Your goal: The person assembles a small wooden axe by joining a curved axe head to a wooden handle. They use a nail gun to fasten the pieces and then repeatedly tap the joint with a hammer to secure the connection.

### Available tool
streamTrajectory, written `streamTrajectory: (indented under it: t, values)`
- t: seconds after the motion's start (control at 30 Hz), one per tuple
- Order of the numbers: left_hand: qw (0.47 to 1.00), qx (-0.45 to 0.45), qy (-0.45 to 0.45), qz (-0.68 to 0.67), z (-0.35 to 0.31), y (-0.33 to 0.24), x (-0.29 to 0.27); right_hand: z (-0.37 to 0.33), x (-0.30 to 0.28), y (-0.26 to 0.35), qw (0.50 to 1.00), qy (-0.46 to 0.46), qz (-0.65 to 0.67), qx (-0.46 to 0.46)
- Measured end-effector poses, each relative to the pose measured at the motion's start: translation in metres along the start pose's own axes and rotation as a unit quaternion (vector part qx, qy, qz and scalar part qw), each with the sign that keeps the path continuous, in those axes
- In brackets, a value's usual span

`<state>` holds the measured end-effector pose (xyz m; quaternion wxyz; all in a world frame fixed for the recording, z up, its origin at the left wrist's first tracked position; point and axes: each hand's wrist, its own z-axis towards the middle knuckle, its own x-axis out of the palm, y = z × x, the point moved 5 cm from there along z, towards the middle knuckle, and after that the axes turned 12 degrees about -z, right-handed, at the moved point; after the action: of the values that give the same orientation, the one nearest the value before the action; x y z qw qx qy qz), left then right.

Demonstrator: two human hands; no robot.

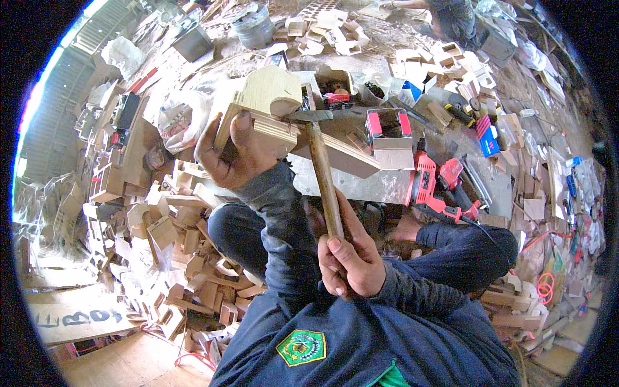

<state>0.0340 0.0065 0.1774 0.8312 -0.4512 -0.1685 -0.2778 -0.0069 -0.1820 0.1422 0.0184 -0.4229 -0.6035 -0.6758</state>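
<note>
My left hand (242, 151) grips a small plywood piece (271, 87) with a rounded notch cut in its edge, fingers wrapped round its side. Lower down, my right hand (351, 261) is closed round the wooden handle of a hammer (325, 184). The hammer's metal head lies at the plywood's right edge, beside the notch; whether they touch I cannot tell. Behind it, a plywood strip (345, 155) slants down to the right over a grey board (380, 186). Right of the strip stands an opened cardboard box (390, 132) with red panels.
A red power tool (425, 184) with a cord lies on the board's right part, near my bent knee. Many small wooden pieces (193, 258) are heaped at my left. Further off are a bucket (253, 27), a blue box (488, 137) and another person (454, 19).
</note>
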Motion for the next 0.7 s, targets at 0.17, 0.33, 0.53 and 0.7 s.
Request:
streamTrajectory:
  t: [0.17, 0.33, 0.53, 0.7]
  values:
    - [0.999, -0.043, -0.006, 0.001, 0.008, -0.011, 0.001, -0.004, -0.006, 0.002, 1.000, 0.024, -0.007, 0.016]
    - [0.999, -0.036, 0.003, 0.025, 0.007, -0.016, -0.002, -0.006, -0.004, 0.000, 0.999, 0.032, -0.019, 0.013]
    - [0.991, 0.026, 0.053, 0.116, 0.012, -0.006, -0.008, -0.010, -0.011, 0.004, 0.997, 0.041, 0.040, 0.050]
    - [0.984, -0.165, 0.025, -0.064, 0.012, 0.025, -0.011, -0.010, -0.033, 0.011, 0.997, 0.034, -0.018, 0.063]
